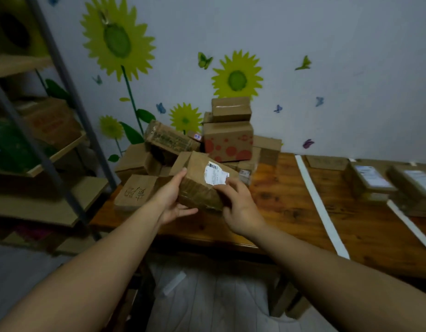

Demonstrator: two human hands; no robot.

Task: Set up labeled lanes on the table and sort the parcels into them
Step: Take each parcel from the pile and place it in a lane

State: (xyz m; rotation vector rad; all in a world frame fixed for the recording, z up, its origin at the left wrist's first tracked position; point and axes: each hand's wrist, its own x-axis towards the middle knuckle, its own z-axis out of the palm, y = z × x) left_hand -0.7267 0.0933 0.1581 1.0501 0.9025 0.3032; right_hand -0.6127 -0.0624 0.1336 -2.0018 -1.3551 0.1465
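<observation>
The wooden table (pixel 288 207) runs across the frame against a pale wall (pixel 350 68) decorated with sunflower and butterfly stickers; a shelving unit (pixel 51 149) stands to the left, holding further cartons. Two white tape strips (pixel 319 204) cross the tabletop on the right and mark out lanes, with several labelled parcels (pixel 367 183) already lying in the lanes beyond the first strip; no lane labels are legible. At the table's left end sits an unsorted pile of cardboard boxes (pixel 228 142), stacked unevenly, some tilted against each other. In front of that pile, raised just above the table edge, is the brown parcel (pixel 200 188) now in hand, wrapped in glossy tape with a white shipping label (pixel 215 174) on its upper face. The left hand (pixel 173 200) supports it from the underside and left end; the right hand (pixel 240 207) grips the right end, fingers close beside the label. Judgement: the parcel appears light and fairly stiff, though the creased wrapping suggests some give; the taped surface may be slippery. It is best held by its two short ends or from beneath, leaving the label readable. The tabletop looks flat, hard and suitable for sliding.
</observation>
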